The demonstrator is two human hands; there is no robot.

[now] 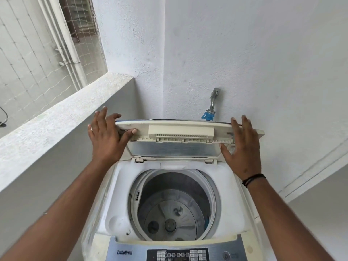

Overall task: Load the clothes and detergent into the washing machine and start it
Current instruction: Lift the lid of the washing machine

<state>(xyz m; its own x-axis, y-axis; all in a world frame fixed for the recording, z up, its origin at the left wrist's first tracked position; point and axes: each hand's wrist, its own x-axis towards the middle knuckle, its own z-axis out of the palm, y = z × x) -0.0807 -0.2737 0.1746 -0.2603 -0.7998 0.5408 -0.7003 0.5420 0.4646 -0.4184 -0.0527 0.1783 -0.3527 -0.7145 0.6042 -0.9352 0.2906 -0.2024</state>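
Hands hold the folded lid (180, 131) of the top-loading washing machine (169, 240) upright: left hand (108, 137) grips its left end with thumb curled underneath, right hand (243, 147) lies flat, fingers straight, against its right end. Below both wrists the drum (175, 206) sits empty; no clothes or detergent show. Best eased back evenly until it rests, letting go only then.

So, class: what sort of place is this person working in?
Probably a home utility balcony: a top-loading washing machine in a corner, a wall tap behind it, and a parapet with netting beyond.
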